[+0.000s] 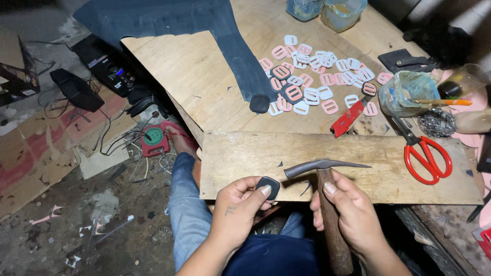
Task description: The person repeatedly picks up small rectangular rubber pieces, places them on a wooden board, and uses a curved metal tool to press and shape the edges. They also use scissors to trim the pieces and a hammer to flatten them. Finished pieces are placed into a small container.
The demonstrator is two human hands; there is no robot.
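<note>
The left hand (240,204) pinches a small dark rounded-square piece (268,187) between thumb and fingertips, holding it at the near edge of the wooden board (235,158) that lies across the table (204,76). The right hand (343,207) is clenched around the wooden handle of a hammer (327,204); the handle runs nearly straight toward the person, while the grey metal head (322,165) lies crosswise on the board, its long axis left to right, with the blunt face pointing left and the thin pointed end pointing right. The blunt face therefore sits just to the right of the dark piece and a little farther from the person, near it but not touching. The two hands are side by side at the board's front edge, the left one nearer the piece since it holds it. Farther back on the table lie a scatter of pink, white and dark buckles (312,76), a dark strip of material (225,41) ending in another dark piece, a red utility knife (348,118) and red-handled scissors (427,156), all well apart from both hands.
</note>
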